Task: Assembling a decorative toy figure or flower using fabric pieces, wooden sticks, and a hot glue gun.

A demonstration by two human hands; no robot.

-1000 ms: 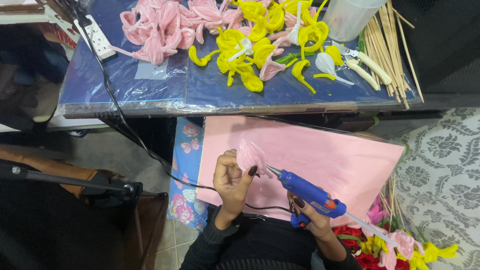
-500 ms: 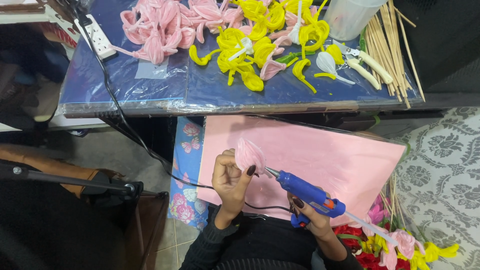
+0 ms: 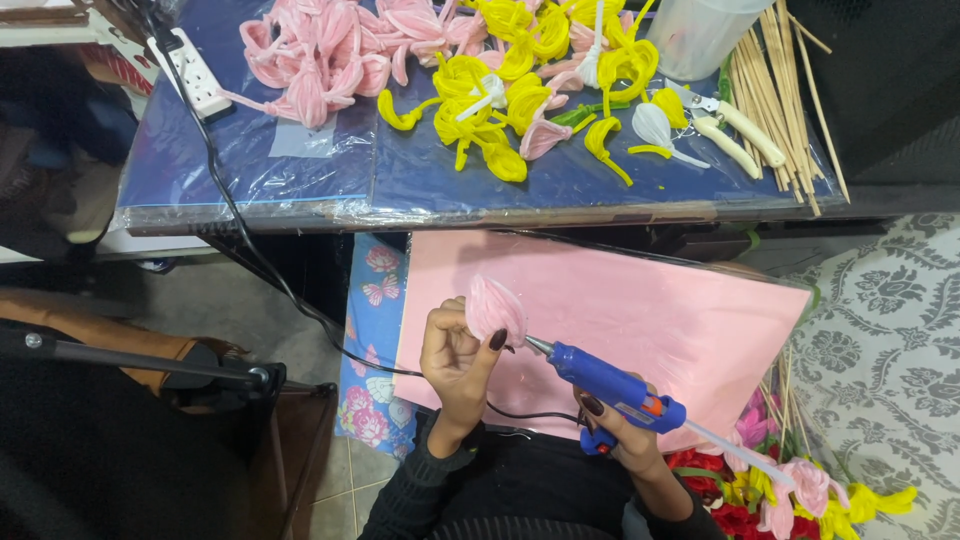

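Your left hand [image 3: 455,355] pinches the soft, light pink petal [image 3: 496,308] by its base, while your right hand [image 3: 620,432] grips the glue gun [image 3: 610,382].

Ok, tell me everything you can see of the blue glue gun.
The glue gun is blue plastic with a metal nozzle, an orange trigger part and a pale glue stick sticking out behind. The right hand grips its handle. It lies tilted, nozzle aimed up-left at the fuzzy pink petal pinched in the left hand, just short of it. A black cord trails beneath.

Fuzzy pink petal [image 3: 496,309], seemingly curled, meets blue glue gun [image 3: 612,384].
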